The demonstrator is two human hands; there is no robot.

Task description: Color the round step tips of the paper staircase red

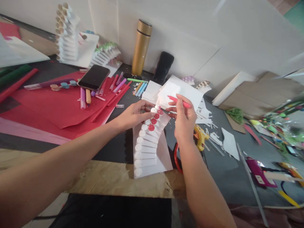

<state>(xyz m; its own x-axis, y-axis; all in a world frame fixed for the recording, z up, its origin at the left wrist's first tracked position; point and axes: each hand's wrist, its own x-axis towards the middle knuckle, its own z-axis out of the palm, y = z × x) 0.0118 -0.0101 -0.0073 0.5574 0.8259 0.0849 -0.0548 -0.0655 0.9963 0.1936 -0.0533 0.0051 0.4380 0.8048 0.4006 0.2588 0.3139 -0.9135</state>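
My right hand grips a red marker, its tip pointing left above a white paper model. The model is a curved row of white strips, each ending in a small round disc; several discs near its far end are coloured red and the others are white. At that far end my left hand is closed, thumb against the discs and fingers behind them. Under the model lies a white sheet, reaching over the table's front edge.
Red paper sheets with loose markers and a phone lie left. A gold flask and a black case stand behind. To the right are a yellow glue gun, paper scraps and a metal ruler.
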